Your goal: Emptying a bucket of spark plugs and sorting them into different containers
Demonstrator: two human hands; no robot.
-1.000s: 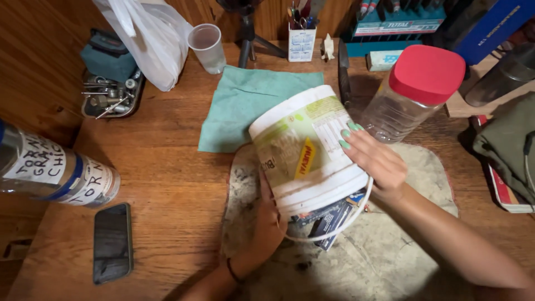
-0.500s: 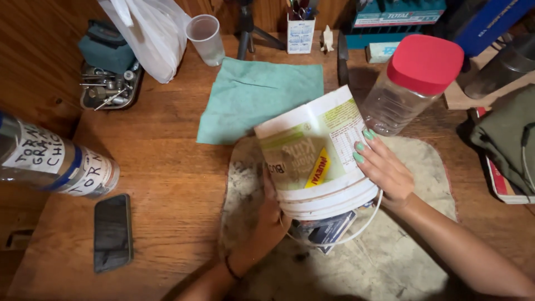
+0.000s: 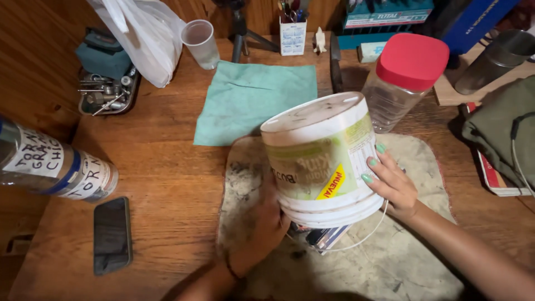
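A white plastic bucket (image 3: 323, 159) with a green and yellow label is held upside down over a dirty beige mat (image 3: 401, 251). Its flat bottom tilts up and away from me. My left hand (image 3: 262, 228) grips the bucket's left side near the rim. My right hand (image 3: 393, 184), with green nails, presses the right side. A thin wire handle (image 3: 368, 234) hangs below the rim. Some flat packets (image 3: 323, 237) stick out from under the rim onto the mat.
A teal cloth (image 3: 251, 100) lies behind the mat. A clear jar with a red lid (image 3: 404, 78) stands at the right, a plastic cup (image 3: 200, 42) and white bag (image 3: 142, 33) at the back left. A phone (image 3: 111, 234) and a taped bottle (image 3: 53, 167) lie left.
The bucket has stayed upside down between both hands and has tipped a little further, its bottom turning more towards the back. The packets under its rim show more.
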